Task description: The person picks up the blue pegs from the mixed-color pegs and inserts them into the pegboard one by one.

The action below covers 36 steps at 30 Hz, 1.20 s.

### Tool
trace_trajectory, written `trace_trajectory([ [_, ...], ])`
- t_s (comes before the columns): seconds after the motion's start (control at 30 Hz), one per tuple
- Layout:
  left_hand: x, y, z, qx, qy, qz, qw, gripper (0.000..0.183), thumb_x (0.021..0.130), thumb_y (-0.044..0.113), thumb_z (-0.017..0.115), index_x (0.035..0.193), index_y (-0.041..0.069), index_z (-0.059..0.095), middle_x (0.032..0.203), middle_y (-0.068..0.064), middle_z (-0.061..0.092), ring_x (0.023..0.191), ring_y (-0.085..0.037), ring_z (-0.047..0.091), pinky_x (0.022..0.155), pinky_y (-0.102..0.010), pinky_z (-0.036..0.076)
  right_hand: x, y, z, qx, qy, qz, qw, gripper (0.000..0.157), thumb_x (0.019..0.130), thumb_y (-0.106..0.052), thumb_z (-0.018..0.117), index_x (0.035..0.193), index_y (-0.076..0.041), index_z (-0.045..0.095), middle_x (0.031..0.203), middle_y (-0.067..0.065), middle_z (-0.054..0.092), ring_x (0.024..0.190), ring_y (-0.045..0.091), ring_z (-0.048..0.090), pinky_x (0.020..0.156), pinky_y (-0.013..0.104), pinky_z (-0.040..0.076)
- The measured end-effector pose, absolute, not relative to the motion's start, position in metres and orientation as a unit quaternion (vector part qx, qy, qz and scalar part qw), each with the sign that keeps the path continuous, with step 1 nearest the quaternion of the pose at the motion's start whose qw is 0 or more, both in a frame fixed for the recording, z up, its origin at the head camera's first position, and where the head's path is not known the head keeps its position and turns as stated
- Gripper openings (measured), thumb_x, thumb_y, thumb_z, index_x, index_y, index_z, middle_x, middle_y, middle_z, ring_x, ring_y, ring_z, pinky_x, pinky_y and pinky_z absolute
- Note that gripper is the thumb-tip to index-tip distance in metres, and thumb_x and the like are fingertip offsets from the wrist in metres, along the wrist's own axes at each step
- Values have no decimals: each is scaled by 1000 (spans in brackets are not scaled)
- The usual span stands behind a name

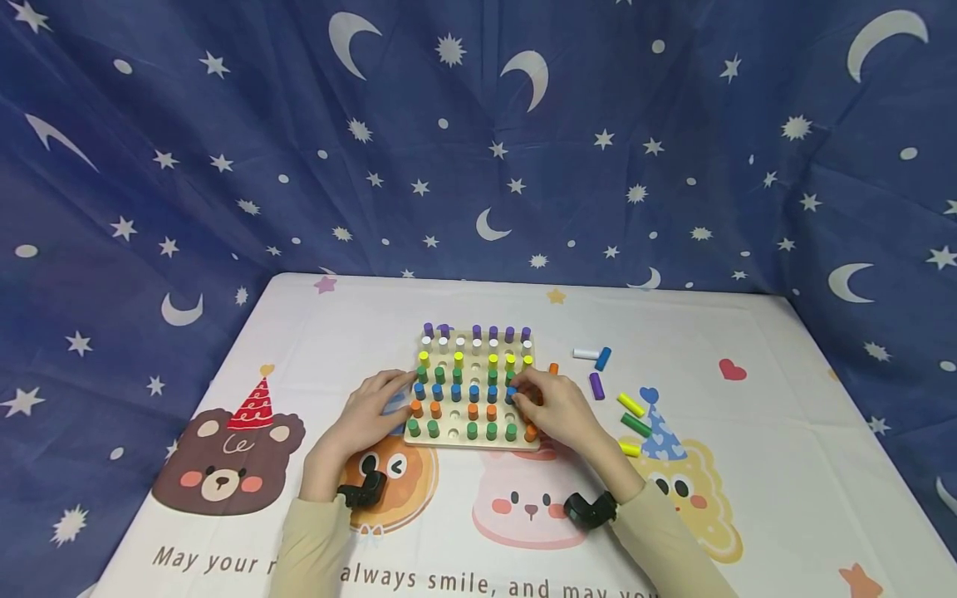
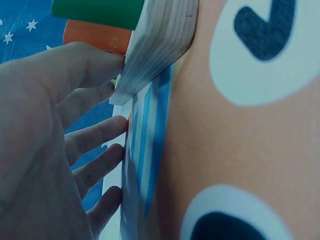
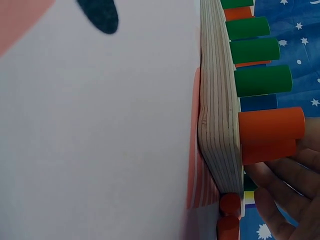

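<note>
A wooden pegboard [image 1: 471, 443] lies flat on the table, with rows of purple, white, yellow, green, blue and orange pegs and a green row at the front ending in an orange peg [image 1: 531, 433]. Bare holes show between some pegs. My left hand [image 1: 366, 415] rests at the board's left side, fingers spread; its thumb [image 2: 102, 67] touches the edge beside an orange peg [image 2: 97, 36]. At the right side, my right hand [image 1: 557, 407] pinches a blue peg [image 1: 511, 395] between thumb and index finger. Orange pegs [image 3: 272, 123] partly hide those fingertips in the right wrist view.
Loose pegs are scattered right of the board: a white peg [image 1: 586, 354], a blue one, a purple peg [image 1: 596, 386], a green peg [image 1: 635, 425] and two yellow ones. An orange peg [image 1: 553, 368] lies close by the board. A dark blue starry cloth [image 1: 419, 224] hangs behind.
</note>
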<state>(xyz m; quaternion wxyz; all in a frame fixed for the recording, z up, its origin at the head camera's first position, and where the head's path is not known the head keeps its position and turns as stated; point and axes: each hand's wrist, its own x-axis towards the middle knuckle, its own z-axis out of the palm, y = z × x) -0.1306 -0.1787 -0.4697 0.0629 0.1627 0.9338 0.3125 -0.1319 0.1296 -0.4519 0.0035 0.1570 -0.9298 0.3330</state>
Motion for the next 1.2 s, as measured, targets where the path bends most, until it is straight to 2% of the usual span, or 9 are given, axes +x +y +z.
trace_trajectory([
  [0.47, -130, -177, -467, 162, 935, 309, 64, 55, 92, 22, 58, 145, 13, 44, 142, -13, 45, 135, -38, 37, 108, -64, 26, -128, 136, -454, 146, -925, 351, 1, 15, 91, -22, 65, 103, -14, 70, 78, -7, 65, 69, 9, 51, 65, 22, 43],
  [0.63, -130, -177, -467, 161, 934, 312, 66, 55, 93, 23, 58, 145, 14, 44, 142, -14, 45, 135, -39, 37, 108, -64, 26, -127, 140, -455, 155, -920, 361, 1, 13, 92, -22, 64, 102, -15, 70, 84, -6, 68, 71, 9, 53, 68, 23, 47],
  [0.87, -131, -178, -469, 160, 935, 308, 67, 56, 93, 23, 58, 146, 14, 43, 143, -13, 44, 135, -39, 36, 109, -64, 26, -124, 147, -455, 160, -915, 370, -10, 13, 93, -21, 62, 103, -18, 69, 91, -5, 69, 78, 11, 56, 76, 29, 50],
  [1.2, -131, -178, -469, 161, 936, 306, 67, 56, 93, 23, 58, 146, 14, 42, 143, -15, 44, 135, -41, 36, 108, -65, 26, -123, 160, -455, 157, -921, 355, -3, 16, 92, -21, 63, 106, -16, 70, 102, -1, 71, 84, 11, 60, 81, 33, 55],
])
